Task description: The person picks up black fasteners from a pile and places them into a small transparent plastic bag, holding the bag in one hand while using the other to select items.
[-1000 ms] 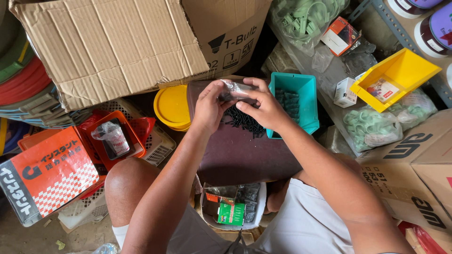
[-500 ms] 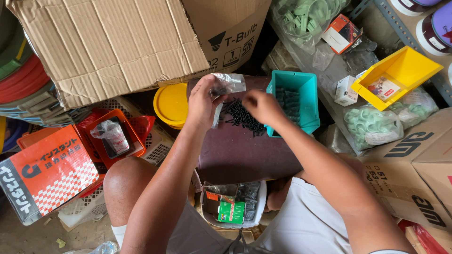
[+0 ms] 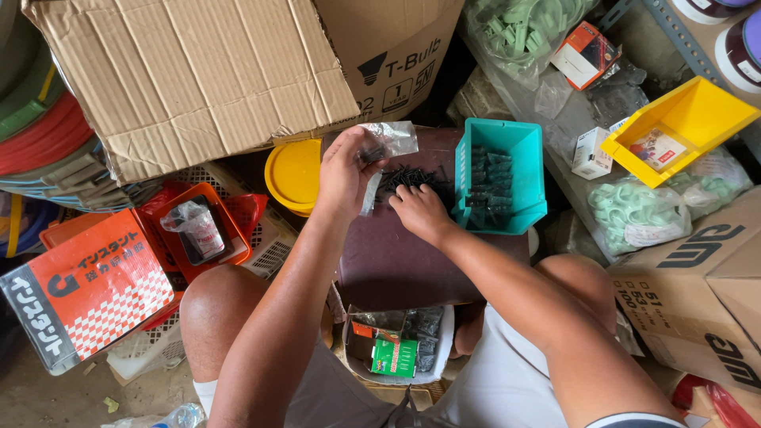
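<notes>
My left hand (image 3: 342,170) holds up a small clear plastic bag (image 3: 388,141) with a few dark screws inside, above the far edge of a dark maroon stool top (image 3: 396,265). My right hand (image 3: 418,211) rests palm-down on a loose pile of black screws (image 3: 412,177) on that stool, fingers curled into the pile. A teal plastic bin (image 3: 515,150) holding packs of black screws sits right of the pile, touching the stool's far right corner.
A big torn cardboard box (image 3: 198,71) looms at the back. A yellow lid (image 3: 292,174), an orange tray with a bagged item (image 3: 194,230), a yellow bin (image 3: 690,119), bags of green plastic parts (image 3: 634,214) and cartons (image 3: 697,293) crowd around. A white tray (image 3: 396,349) lies between my knees.
My hands have separated. The left lifted the clear bag up and slightly left; the right dropped from the bag down onto the screw pile.
</notes>
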